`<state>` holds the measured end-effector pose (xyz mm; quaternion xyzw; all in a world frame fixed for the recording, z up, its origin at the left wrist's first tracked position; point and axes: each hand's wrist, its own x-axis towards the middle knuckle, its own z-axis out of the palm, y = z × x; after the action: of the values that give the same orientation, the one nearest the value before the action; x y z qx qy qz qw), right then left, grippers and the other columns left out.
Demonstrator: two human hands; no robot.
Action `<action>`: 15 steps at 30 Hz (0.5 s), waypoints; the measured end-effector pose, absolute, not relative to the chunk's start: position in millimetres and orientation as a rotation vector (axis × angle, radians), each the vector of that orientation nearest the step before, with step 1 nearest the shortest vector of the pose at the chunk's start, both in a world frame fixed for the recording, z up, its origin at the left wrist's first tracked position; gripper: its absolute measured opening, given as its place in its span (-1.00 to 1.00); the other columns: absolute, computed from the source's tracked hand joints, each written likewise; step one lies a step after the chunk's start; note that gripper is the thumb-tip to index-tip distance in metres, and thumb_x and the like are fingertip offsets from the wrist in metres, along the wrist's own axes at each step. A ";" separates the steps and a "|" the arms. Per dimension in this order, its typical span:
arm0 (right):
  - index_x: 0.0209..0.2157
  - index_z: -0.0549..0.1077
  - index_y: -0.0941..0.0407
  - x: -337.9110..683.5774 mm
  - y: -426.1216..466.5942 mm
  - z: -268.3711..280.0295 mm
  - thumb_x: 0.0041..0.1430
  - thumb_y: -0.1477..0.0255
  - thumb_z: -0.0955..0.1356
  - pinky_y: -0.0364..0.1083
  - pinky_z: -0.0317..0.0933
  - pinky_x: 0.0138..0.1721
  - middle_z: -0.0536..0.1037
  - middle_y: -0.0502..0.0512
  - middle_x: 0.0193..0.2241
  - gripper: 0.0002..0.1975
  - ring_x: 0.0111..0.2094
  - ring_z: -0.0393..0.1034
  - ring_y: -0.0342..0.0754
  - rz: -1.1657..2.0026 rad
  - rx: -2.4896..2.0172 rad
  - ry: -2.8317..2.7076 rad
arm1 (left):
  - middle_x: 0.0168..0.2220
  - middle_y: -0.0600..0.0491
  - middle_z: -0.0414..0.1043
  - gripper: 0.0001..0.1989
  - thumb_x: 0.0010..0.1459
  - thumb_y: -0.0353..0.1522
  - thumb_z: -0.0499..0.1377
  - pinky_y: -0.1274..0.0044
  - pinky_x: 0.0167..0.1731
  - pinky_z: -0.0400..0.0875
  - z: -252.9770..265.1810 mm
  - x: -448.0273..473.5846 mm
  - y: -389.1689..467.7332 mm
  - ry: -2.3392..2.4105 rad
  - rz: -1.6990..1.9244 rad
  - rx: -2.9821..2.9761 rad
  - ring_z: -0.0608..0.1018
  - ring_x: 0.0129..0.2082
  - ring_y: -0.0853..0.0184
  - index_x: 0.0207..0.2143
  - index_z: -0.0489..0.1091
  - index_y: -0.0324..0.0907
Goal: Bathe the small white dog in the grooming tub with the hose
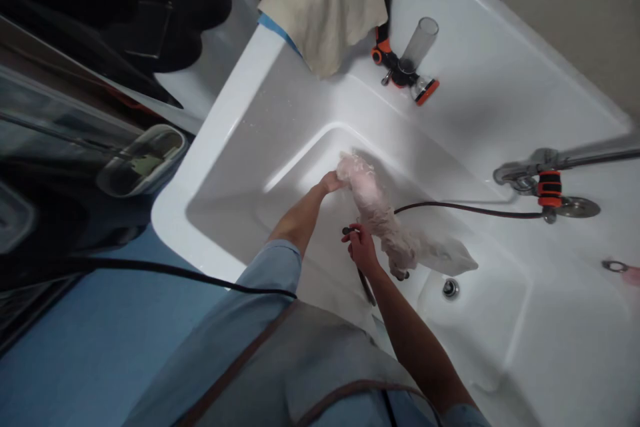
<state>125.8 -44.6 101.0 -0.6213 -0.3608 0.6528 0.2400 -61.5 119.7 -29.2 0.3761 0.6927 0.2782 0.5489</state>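
Inside white tub [240,193]: wet white-furred animal [373,197]; left hand [331,182] touching it, grip unclear; right hand [363,250] holding dark hose [366,287].

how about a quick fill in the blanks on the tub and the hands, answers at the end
1. The wet animal is inside a tub coloured ____.
2. The hand at the animal's end farther from the drain is the person's ____ one.
3. The hand with a small dark-tipped item in its grip is the person's ____ one.
4. The striped band by the metal tap is black and ____.

Missing words: white; left; right; orange.
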 end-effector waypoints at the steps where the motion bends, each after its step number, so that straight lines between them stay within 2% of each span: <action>1: -0.12 0.33 0.04 127.0 -45.3 99.7 0.17 0.27 0.32 -0.22 -0.03 -0.64 0.55 -0.11 -0.48 -0.75 -0.68 0.08 -0.23 1.783 -1.721 -0.991 | -0.38 -0.03 0.62 -0.75 -0.11 -0.38 0.53 0.40 -0.08 0.54 -28.5 -61.8 120.6 1.591 0.625 0.855 0.67 -0.13 0.04 -0.41 0.54 -0.21; 4: -0.13 0.34 0.04 130.7 -47.2 97.1 0.17 0.29 0.31 -0.22 -0.03 -0.63 0.57 -0.09 -0.48 -0.76 -0.67 0.11 -0.21 1.802 -1.769 -1.016 | -0.47 -0.02 0.56 -0.72 -0.02 -0.31 0.54 0.46 -0.27 0.51 -26.6 -57.3 117.2 1.394 0.644 0.663 0.64 -0.33 0.16 -0.44 0.51 -0.23; 7: -0.13 0.36 0.05 133.7 -49.4 96.3 0.17 0.33 0.31 -0.22 -0.02 -0.62 0.59 -0.07 -0.48 -0.78 -0.66 0.13 -0.20 1.858 -1.802 -1.051 | -0.50 -0.01 0.53 -0.70 0.18 -0.23 0.45 0.49 -0.35 0.49 -26.4 -49.1 107.2 1.251 0.717 0.400 0.58 -0.45 0.27 -0.41 0.49 -0.24; 10: -0.13 0.37 0.05 135.4 -51.6 96.3 0.17 0.35 0.30 -0.22 -0.01 -0.62 0.58 -0.08 -0.50 -0.79 -0.67 0.12 -0.20 1.872 -1.842 -1.044 | -0.57 0.03 0.45 -0.57 0.34 -0.07 0.33 0.52 -0.41 0.46 -27.2 -38.0 89.5 1.148 0.732 0.187 0.51 -0.52 0.32 -0.44 0.44 -0.20; 13: -0.14 0.37 0.05 135.2 -53.0 96.2 0.17 0.37 0.30 -0.22 -0.01 -0.62 0.57 -0.10 -0.51 -0.80 -0.68 0.11 -0.21 1.856 -1.858 -1.011 | -0.65 0.08 0.31 -0.41 0.39 0.12 0.18 0.54 -0.53 0.37 -28.5 -14.4 63.2 1.096 0.695 0.009 0.40 -0.62 0.34 -0.51 0.34 -0.13; 15: -0.15 0.36 0.05 135.6 -54.2 96.9 0.16 0.38 0.30 -0.22 -0.02 -0.63 0.56 -0.11 -0.52 -0.81 -0.69 0.11 -0.21 1.845 -1.865 -0.978 | -0.73 0.14 0.13 -0.40 0.44 0.10 0.10 0.55 -0.61 0.26 -29.5 9.9 50.0 1.131 0.694 -0.130 0.26 -0.70 0.37 -0.55 0.25 -0.09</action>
<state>135.6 -54.2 96.9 -0.6563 -0.3442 0.6496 0.1701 9.9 50.0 -29.5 -0.0601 0.5245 0.3217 0.7860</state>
